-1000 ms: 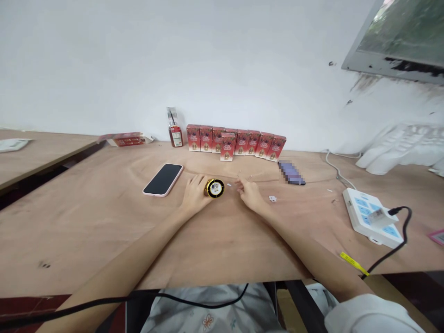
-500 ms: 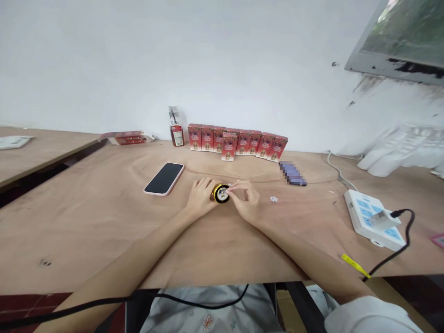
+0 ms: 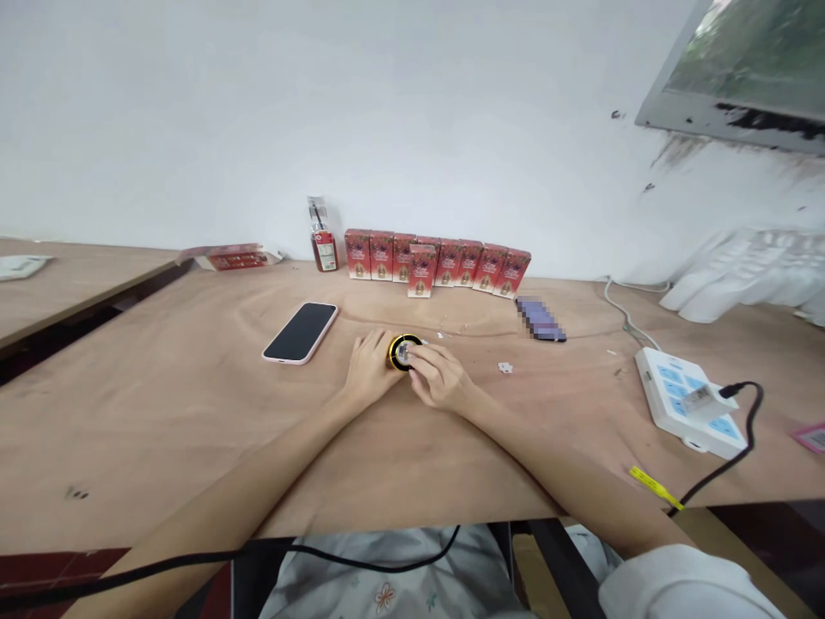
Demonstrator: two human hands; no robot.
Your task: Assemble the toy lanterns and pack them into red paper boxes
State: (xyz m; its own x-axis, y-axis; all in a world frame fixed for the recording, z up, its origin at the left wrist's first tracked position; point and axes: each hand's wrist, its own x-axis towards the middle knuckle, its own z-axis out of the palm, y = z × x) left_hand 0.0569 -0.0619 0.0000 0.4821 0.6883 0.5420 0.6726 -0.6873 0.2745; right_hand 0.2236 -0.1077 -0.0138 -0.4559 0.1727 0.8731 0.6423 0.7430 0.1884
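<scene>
A small round black-and-gold object (image 3: 400, 351) with a shiny centre lies on the wooden table (image 3: 193, 413). My left hand (image 3: 369, 370) is curled round its left side and holds it. My right hand (image 3: 439, 378) is closed against its right side, fingertips pinched at the shiny centre; what they pinch is too small to make out. A black phone (image 3: 301, 332) in a pink case lies flat just left of my left hand. A tiny white piece (image 3: 505, 368) lies on the table to the right of my right hand.
A row of several red cartons (image 3: 438, 263) and a small red bottle (image 3: 323, 244) stand by the white wall. A purple phone (image 3: 540, 319) lies right of centre. A white power strip (image 3: 688, 402) with a black cable sits at the right. A flattened red carton (image 3: 232, 256) lies far left.
My right hand has moved left from the bare table to the round object and closed its fingertips on its centre. My left hand has stayed on the object.
</scene>
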